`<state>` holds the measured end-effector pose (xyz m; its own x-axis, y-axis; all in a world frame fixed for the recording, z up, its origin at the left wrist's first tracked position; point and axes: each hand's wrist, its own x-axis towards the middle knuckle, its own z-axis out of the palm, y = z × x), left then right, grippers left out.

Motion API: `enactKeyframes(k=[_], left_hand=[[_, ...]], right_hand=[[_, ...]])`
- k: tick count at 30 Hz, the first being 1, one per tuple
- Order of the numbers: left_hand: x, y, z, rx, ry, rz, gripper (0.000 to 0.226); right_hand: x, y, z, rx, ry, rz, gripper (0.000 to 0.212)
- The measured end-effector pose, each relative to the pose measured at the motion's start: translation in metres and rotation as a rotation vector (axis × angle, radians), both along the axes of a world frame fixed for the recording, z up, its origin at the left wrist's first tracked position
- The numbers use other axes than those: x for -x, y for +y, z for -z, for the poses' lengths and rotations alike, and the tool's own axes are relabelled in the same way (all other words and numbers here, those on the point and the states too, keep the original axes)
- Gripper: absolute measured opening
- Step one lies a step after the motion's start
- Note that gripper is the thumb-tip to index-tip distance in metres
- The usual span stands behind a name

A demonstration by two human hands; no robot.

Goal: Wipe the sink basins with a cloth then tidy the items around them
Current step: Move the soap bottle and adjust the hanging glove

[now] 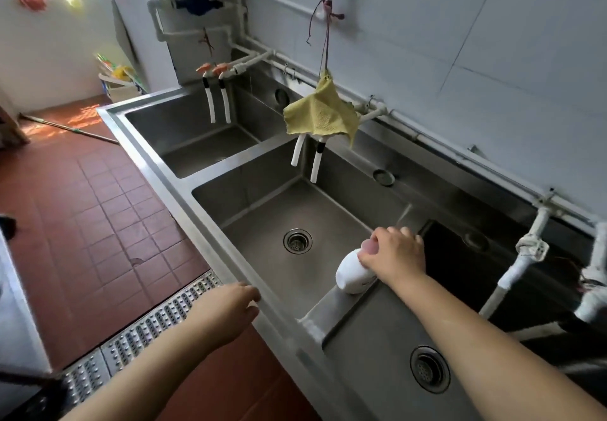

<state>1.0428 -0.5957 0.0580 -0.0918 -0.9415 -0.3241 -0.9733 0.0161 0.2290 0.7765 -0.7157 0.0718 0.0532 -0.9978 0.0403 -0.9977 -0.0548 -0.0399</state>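
Sink basins (262, 210) – steel, red tiled floor (98, 197) beside – white bottle (353, 272) on divider

Yellow cloth (320, 110), white bottle (353, 272), red floor tiles (98, 190)

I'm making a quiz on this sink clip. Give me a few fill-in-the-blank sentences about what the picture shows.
1. The right hand grips a white ____ on the divider between two basins.
2. The yellow cloth hangs from a ____ tied to a pipe.
3. The left hand rests on the sink's front ____.
4. The sink has ____ basins.

Missing words: bottle; string; rim; three
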Motion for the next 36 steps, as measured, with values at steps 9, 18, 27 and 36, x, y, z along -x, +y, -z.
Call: enactKeyframes(k=[9,18,27,36], left_hand=[[0.024,-0.016,-0.011,0.026,0.011,0.222,0.033],[0.106,0.011,0.007,0.007,0.081,0.563,0.026],[0.257,0.091,-0.003,-0.040,0.144,0.894,0.032],[0.435,0.216,-0.005,-0.039,0.171,1.079,0.028]], right_hand=[[0.015,0.061,-0.002,0.149,-0.112,0.171,0.022],[0.068,0.176,-0.024,0.128,-0.251,0.464,0.016],[0.192,0.339,-0.039,0.210,-0.252,0.837,0.018],[0.349,0.513,-0.049,0.204,-0.207,1.017,0.021]])
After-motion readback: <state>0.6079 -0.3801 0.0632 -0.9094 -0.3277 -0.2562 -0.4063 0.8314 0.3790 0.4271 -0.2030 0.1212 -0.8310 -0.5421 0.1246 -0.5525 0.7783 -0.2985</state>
